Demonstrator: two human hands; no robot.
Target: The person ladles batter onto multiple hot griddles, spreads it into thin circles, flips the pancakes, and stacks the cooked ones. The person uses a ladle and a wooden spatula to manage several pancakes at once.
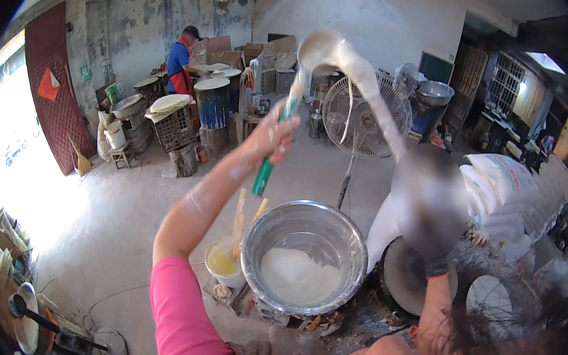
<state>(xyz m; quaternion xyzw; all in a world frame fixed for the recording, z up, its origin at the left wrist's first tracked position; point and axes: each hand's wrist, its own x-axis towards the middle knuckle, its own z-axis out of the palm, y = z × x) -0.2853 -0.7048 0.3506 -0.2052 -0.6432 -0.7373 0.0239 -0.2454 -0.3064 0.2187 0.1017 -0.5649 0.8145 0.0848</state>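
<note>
My left hand (pixel 277 134), raised at the end of a pink sleeve, grips the green handle of a ladle (pixel 264 173). From the ladle's tilted bowl a thick whitish strand of batter (pixel 373 86) trails down to the right, its lower end lost behind a blur. Below stands a steel basin (pixel 299 211) with white batter (pixel 299 277) inside. My right arm reaches up at the lower right, a dark band or glove cuff at the wrist (pixel 437 266); the blur covers the hand. Beside that wrist lies a round, dark-rimmed pan or griddle (pixel 402 282).
A white bucket (pixel 228 280) with yellow liquid and wooden sticks adjoins the basin. Beyond are a pedestal fan (pixel 364 117) and a person in a red apron (pixel 180 81) by blue drums (pixel 215 106). White sacks (pixel 507 176) are stacked right; a pale disc (pixel 489 298) lies lower right.
</note>
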